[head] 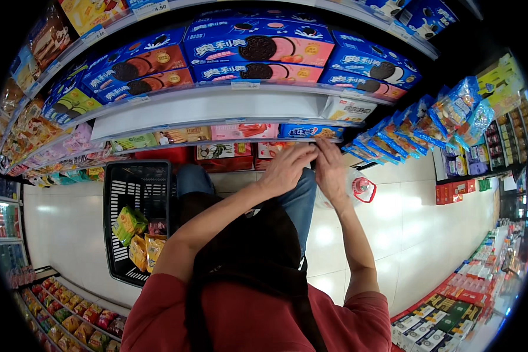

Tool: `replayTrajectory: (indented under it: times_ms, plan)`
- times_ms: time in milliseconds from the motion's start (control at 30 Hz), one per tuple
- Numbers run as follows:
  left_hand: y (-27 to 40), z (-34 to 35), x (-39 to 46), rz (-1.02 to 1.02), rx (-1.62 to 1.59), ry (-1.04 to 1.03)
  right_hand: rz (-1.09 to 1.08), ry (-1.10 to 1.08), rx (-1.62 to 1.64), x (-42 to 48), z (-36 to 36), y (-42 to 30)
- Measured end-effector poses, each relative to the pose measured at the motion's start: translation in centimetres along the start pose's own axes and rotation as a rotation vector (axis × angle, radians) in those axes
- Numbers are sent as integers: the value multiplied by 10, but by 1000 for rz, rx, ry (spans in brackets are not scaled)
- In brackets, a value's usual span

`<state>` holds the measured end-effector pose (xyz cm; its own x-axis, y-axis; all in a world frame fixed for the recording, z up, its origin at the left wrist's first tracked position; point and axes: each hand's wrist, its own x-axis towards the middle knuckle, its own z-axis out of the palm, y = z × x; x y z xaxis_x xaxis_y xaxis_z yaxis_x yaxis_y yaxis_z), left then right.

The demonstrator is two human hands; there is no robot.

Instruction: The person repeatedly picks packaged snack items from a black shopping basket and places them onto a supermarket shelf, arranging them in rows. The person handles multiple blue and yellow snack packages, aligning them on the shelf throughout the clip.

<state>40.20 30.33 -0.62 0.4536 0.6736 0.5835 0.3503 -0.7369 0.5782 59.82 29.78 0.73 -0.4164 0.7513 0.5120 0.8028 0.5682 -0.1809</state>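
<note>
My left hand (286, 169) reaches to the front edge of a low shelf, its fingertips meeting those of my right hand (331, 169). Both hands are just below a blue cookie pack (310, 131) on that shelf. Whether the fingers pinch something small at the shelf edge cannot be told. Left of the blue pack lies a pink pack of biscuit sticks (245, 131). Under the shelf, red boxes (224, 157) are partly hidden by my left hand and knees. Blue Oreo boxes (259, 46) are stacked on a higher shelf.
A black plastic basket (137, 169) with several snack packs stands on the floor at my left. Beside my right knee is a clear bottle with a red handle (363, 189). Blue snack bags (455, 110) hang at the shelf's right end. A white pack (348, 109) lies on the middle shelf.
</note>
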Motion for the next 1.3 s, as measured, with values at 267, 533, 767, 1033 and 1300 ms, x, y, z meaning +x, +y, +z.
replayTrajectory:
  times_ms: [267,533,767,1033,1300]
  plan:
    - [-51,23,-43,-162,332,-249,175,-39,-178,-11,67,32]
    - [-66,29,13,-98,522,-220,204,-118,-339,9,83,79]
    - [-81,40,25,-112,640,-212,207,-57,-318,4,84,76]
    - [-89,61,40,-127,758,-300,234,16,-250,3,81,85]
    - [-80,70,41,-77,788,-246,234,11,-304,-7,74,89]
